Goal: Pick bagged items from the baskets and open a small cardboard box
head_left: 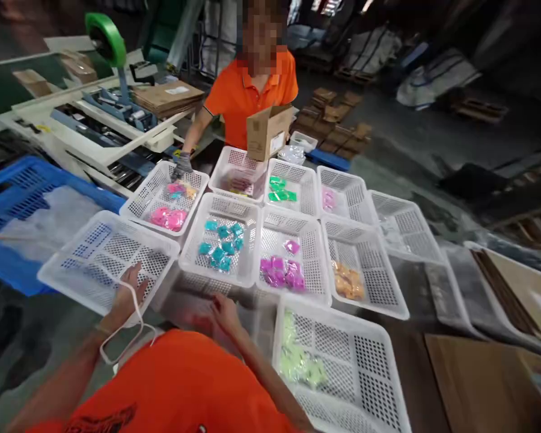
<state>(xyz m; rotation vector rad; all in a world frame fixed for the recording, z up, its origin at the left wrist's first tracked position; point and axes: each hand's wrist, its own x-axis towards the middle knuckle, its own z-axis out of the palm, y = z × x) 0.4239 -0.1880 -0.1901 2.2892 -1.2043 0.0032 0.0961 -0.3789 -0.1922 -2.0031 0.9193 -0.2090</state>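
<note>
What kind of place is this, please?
Probably a packing or sorting area in a factory or warehouse. White perforated baskets hold small packets sorted by colour, a tape machine with a green roll stands at the left, and flat cardboard lies stacked beside it.

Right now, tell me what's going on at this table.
A person in orange stands over a spread of white baskets holding small coloured packets. Their left hand rests on the rim of an empty basket, a white cord looped at the wrist. Their right hand sits near the basket of teal packets. Across the table, a co-worker's gloved hand reaches into the basket with pink packets.
</note>
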